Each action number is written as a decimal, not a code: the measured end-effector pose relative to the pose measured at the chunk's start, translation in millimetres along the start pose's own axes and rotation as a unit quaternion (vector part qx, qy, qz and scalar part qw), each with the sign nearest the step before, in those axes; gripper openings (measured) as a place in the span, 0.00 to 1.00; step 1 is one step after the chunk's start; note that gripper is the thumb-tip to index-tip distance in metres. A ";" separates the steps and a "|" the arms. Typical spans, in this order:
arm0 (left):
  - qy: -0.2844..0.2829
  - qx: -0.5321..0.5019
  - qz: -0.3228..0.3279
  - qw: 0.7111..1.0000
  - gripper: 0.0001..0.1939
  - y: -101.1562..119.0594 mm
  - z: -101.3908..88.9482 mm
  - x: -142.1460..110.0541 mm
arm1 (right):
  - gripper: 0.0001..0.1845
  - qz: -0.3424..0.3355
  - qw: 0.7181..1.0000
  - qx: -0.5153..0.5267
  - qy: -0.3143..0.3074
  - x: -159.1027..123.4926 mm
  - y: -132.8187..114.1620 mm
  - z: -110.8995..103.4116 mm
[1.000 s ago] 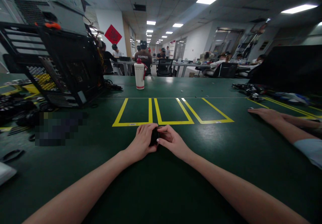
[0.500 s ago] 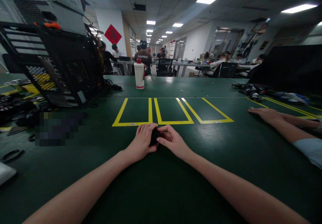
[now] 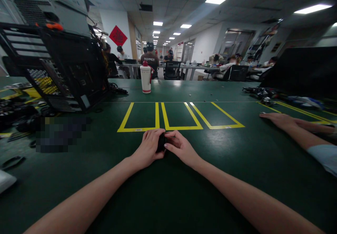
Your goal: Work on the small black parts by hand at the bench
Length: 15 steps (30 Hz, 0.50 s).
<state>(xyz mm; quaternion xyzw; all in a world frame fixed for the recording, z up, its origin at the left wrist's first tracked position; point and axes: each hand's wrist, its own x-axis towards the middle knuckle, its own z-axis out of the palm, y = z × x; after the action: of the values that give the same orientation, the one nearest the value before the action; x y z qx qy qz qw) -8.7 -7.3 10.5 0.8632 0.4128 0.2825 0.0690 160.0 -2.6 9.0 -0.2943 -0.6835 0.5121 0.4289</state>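
Note:
A small black object (image 3: 161,142) stands on the green tabletop (image 3: 168,192) between my hands; its kind is not clear, as fingers cover much of it. My left hand (image 3: 150,145) is closed around its left side, fingers over the top and thumb low at the front. From the right, my right hand (image 3: 181,146) pinches at the object's edge with thumb and fingertips. Just beyond my fingers lie yellow tape outlines (image 3: 184,127) stuck on the table.
A white cup with a red lid (image 3: 146,78) stands farther back. An open black computer case (image 3: 76,69) and cables fill the left. Another person's hand (image 3: 281,120) rests on the table at the right, near a black panel (image 3: 302,71) and loose parts (image 3: 263,95).

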 end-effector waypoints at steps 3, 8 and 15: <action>-0.007 -0.003 -0.002 1.000 0.32 0.7 -1.6 -0.6 | 0.15 0.011 1.000 -0.006 -0.003 -0.1 -1.7 -0.8; -0.010 -0.009 -0.002 1.000 0.31 2.7 -3.9 -1.0 | 0.18 0.018 0.999 -0.043 -0.005 -0.6 -4.0 -0.9; -0.003 -0.009 0.000 1.000 0.32 3.1 -3.5 -0.4 | 0.12 0.003 1.000 -0.006 -0.002 -1.6 -5.0 2.0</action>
<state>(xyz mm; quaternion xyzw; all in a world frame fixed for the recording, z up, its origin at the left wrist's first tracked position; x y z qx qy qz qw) -8.7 -10.0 14.4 0.8634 0.4099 0.2834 0.0782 159.2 -6.3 13.1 -0.2979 -0.6868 0.5098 0.4238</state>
